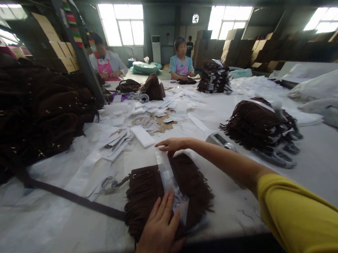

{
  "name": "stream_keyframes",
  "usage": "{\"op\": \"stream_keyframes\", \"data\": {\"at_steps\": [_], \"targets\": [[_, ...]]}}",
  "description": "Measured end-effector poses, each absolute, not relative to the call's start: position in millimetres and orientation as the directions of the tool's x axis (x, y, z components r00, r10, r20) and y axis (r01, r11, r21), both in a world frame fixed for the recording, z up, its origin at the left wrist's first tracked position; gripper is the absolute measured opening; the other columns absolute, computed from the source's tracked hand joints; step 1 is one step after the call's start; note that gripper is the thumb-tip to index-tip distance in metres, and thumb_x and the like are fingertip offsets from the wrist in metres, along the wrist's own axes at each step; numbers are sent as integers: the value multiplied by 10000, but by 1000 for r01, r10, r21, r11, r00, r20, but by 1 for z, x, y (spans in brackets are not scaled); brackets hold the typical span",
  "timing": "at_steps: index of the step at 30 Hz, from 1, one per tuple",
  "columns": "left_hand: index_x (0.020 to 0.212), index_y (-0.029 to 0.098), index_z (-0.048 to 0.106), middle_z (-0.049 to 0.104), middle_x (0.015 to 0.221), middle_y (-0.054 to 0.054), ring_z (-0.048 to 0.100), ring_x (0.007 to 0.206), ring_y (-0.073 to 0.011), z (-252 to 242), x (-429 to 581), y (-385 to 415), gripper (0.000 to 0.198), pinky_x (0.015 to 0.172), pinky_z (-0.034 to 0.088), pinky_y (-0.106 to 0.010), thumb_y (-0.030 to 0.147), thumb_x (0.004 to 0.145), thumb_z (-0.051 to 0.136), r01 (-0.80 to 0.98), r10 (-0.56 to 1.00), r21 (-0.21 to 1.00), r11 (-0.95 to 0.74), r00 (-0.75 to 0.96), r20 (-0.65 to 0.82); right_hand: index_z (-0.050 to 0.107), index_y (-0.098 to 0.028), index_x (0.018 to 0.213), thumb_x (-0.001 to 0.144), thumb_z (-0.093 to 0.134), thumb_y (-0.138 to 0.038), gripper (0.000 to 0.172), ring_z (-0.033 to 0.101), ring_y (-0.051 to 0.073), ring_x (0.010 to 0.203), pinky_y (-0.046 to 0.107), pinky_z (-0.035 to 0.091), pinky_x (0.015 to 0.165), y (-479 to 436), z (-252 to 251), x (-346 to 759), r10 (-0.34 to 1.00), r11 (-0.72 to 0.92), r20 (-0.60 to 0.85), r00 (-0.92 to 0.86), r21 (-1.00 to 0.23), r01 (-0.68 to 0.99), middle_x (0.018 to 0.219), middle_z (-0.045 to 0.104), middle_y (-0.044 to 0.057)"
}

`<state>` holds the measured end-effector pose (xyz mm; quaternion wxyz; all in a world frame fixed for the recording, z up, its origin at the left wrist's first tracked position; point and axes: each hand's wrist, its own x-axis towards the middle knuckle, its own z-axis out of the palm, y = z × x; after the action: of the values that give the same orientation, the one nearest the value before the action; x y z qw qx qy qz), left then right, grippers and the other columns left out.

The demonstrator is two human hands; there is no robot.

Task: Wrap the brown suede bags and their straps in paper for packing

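Note:
A brown fringed suede bag (pixel 190 184) lies flat on the white table (pixel 318 167) in front of me. A clear plastic strip (pixel 167 179) runs across its middle from far edge to near edge. My left hand (pixel 161 228) lies flat on the near end of the strip and the fringe, fingers stretched out. My right hand (pixel 172 144), on an arm in a yellow sleeve, reaches over the bag and presses the strip's far end with its fingers extended. A dark strap (pixel 74 197) runs left from the bag.
A pile of brown fringed bags (pixel 259 127) lies at right, with another stack (pixel 214 77) farther back. A heap of dark bags (pixel 25 109) fills the left. White paper slips and cards (pixel 144 121) litter the middle. Two people sit at the far end.

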<state>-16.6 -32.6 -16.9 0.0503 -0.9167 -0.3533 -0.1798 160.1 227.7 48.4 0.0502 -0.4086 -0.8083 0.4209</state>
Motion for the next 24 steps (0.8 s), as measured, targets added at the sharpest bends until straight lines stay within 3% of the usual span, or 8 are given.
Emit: {"op": "stream_keyframes", "data": {"at_steps": [4, 7, 9, 11, 14, 16, 21, 24], "targets": [[1373, 142, 494, 377, 1521, -240, 372, 1407, -334, -15, -17, -33, 632, 1066, 453, -459, 359, 808, 677, 668, 619, 26, -743, 673, 404, 569, -223, 1351, 947, 567, -296, 411, 694, 153, 723, 246, 534, 718, 207, 63, 194, 878, 305, -111, -465, -620, 723, 879, 741, 51], [1362, 158, 509, 390, 1519, -224, 392, 1396, -329, -15, -17, -33, 605, 1058, 466, -455, 376, 821, 670, 667, 617, 35, -744, 666, 418, 687, -208, 1169, 953, 542, -305, 277, 673, 246, 983, 335, 488, 891, 174, 64, 218, 940, 303, 41, -337, -553, 776, 1020, 730, 114], [1346, 164, 524, 402, 1513, -219, 403, 1390, -326, -15, -17, -33, 578, 1051, 473, -452, 390, 831, 662, 663, 610, 39, -747, 662, 435, 729, -199, 1045, 948, 537, -318, 246, 656, 274, 1026, 369, 464, 934, 149, 59, 230, 951, 298, 91, -297, -531, 793, 1036, 726, 121], [1321, 158, 542, 415, 1504, -222, 411, 1384, -327, -16, -17, -32, 546, 1046, 479, -452, 383, 838, 658, 664, 604, 32, -747, 658, 448, 715, -195, 1080, 939, 541, -319, 256, 670, 259, 972, 374, 472, 926, 129, 50, 239, 960, 280, 124, -253, -524, 804, 1081, 716, 117], [1309, 154, 553, 423, 1499, -222, 419, 1380, -327, -18, -17, -31, 520, 1046, 480, -450, 367, 845, 655, 667, 599, 15, -745, 658, 457, 640, -187, 1225, 923, 556, -356, 356, 686, 228, 862, 377, 512, 877, 112, 36, 247, 990, 141, 100, -99, -657, 741, 1127, 701, 116], [1313, 155, 553, 418, 1504, -219, 420, 1379, -326, -18, -17, -31, 521, 1049, 479, -450, 360, 845, 655, 671, 603, 15, -741, 656, 454, 664, -184, 1170, 918, 552, -432, 371, 688, 232, 861, 378, 535, 851, 107, 29, 249, 998, 63, 34, -57, -746, 663, 1046, 722, 103], [1330, 162, 548, 420, 1506, -210, 416, 1383, -326, -13, -14, -35, 531, 1047, 482, -456, 311, 833, 660, 691, 627, 39, -722, 630, 457, 666, -159, 1085, 983, 274, -597, 597, 713, 216, 827, 364, 579, 767, 101, 19, 247, 952, -211, -251, -176, -953, 217, 931, 733, 119], [1331, 178, 554, 436, 1499, -199, 431, 1376, -317, -11, -13, -38, 517, 1045, 483, -456, 293, 837, 655, 705, 634, 70, -706, 584, 507, 668, -149, 1048, 1011, 273, -513, 539, 718, 217, 828, 374, 583, 781, 101, 13, 238, 935, -117, -187, -300, -965, 236, 919, 734, 126]]}}
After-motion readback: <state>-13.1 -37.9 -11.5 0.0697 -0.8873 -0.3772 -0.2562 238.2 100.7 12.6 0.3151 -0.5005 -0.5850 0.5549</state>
